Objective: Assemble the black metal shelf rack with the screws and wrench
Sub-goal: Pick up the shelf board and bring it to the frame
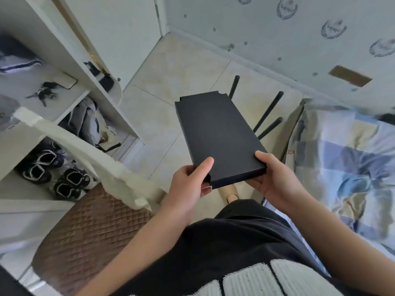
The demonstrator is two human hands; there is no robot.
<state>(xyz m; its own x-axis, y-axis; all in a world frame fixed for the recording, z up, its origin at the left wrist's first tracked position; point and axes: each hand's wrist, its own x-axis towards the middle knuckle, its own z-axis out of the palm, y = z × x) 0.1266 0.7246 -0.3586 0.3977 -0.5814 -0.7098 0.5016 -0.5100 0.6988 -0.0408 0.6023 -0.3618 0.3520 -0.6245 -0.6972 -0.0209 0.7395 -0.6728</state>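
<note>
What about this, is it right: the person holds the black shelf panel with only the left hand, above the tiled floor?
Not quite: in the head view, both the left hand and the right hand grip the black shelf panel, above the tiled floor.

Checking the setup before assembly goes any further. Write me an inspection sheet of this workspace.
Surface: pale tiled floor.
Job's things: black shelf panel held above the floor; three black poles beyond it, partly hidden by it; screws and wrench not seen.
Clutter: shoes and a bag in the white shelving on the left.
Grippers: left hand grips the panel's near left corner, thumb on top; right hand grips the near right corner, thumb on top.
Cables: nothing seen.
Surroundings: chair with a brown quilted seat on the left; patterned blanket on the right; wall ahead.
</note>
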